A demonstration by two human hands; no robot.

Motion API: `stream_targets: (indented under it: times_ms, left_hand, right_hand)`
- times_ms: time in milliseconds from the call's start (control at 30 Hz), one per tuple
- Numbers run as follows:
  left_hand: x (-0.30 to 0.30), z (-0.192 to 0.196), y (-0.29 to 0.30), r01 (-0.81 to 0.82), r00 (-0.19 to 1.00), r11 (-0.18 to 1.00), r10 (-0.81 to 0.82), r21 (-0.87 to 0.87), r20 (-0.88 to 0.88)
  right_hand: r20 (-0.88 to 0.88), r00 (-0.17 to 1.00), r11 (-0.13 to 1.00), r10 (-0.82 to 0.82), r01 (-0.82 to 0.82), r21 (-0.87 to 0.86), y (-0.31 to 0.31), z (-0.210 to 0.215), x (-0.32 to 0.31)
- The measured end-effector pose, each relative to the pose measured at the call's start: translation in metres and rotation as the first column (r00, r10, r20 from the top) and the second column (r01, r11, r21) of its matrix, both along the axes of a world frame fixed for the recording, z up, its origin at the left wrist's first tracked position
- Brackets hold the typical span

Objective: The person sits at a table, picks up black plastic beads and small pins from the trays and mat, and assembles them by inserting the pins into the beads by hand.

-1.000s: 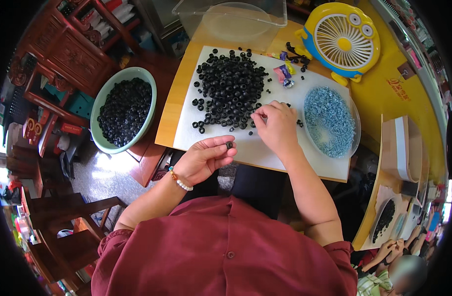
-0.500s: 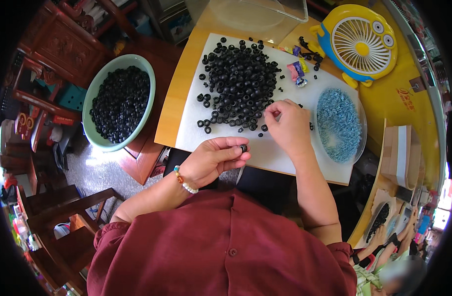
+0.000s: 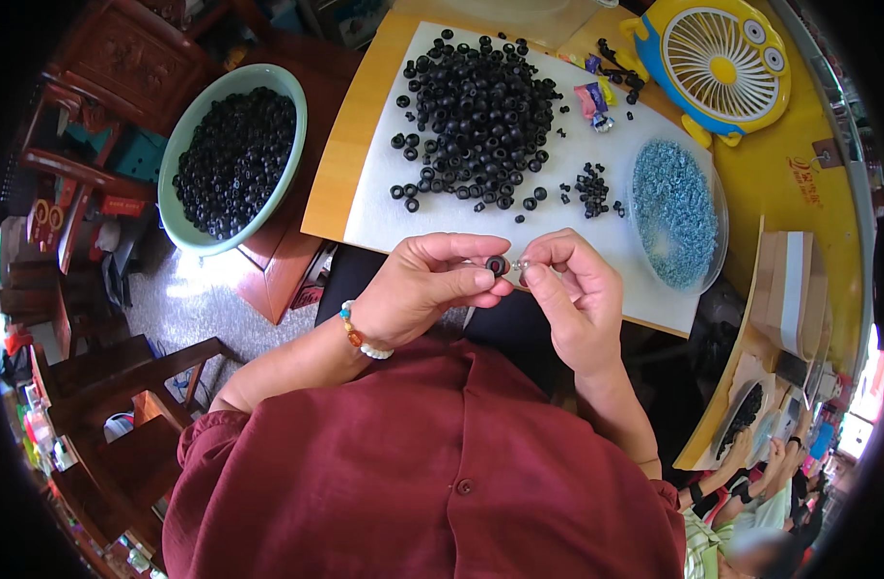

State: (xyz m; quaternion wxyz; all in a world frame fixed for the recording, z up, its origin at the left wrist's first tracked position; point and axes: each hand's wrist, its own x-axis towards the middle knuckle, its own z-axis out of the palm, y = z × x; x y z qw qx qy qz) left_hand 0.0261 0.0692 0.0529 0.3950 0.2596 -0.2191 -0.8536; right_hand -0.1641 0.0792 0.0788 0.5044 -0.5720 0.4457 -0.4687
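Near the front edge of the white sheet, my left hand [image 3: 427,280] pinches a small black ring-like part [image 3: 498,264] between thumb and fingers, its hole facing up. My right hand [image 3: 582,294] is closed beside it, thumb and forefinger gripping a tiny clear piece [image 3: 521,266]. The clear piece is right next to the black part; whether they touch I cannot tell. Beyond my hands lies a heap of round black parts [image 3: 480,116] on the white sheet [image 3: 379,207]. A little cluster of tiny black pieces [image 3: 593,190] sits to its right.
On the right is a clear dish [image 3: 720,217] of small pale-blue pieces [image 3: 673,212]. Behind it stand wrapped sweets [image 3: 594,99] and a yellow-and-blue fan [image 3: 721,68]. A pale green basin [image 3: 162,183] of black parts is at left. Another person's hands [image 3: 736,454] show at lower right.
My right hand has come back from near the heap to meet my left hand, and the clear piece now shows in it. The tiny black cluster has come into view. The whole view has shifted slightly.
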Motion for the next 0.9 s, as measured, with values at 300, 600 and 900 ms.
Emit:
stream_targets:
  times_ms: [300, 600, 900]
  left_hand:
    - [-0.001, 0.002, 0.019, 0.029, 0.97, 0.992, 0.002, 0.124, -0.241]
    - [-0.001, -0.001, 0.033, 0.017, 0.981, 0.996, 0.001, 0.092, -0.194]
    - [0.0, -0.001, 0.041, 0.138, 0.99, 0.99, -0.139, -0.009, -0.021]
  right_hand:
    - [0.164, 0.986, 0.999, -0.027, 0.022, 0.03, 0.024, 0.009, 0.008]
    - [-0.311, 0.934, 0.936, -0.176, 0.06, -0.348, 0.029, 0.02, 0.018]
    - [0.33, 0.941, 0.904, 0.077, -0.205, 0.374, 0.034, 0.011, -0.001]
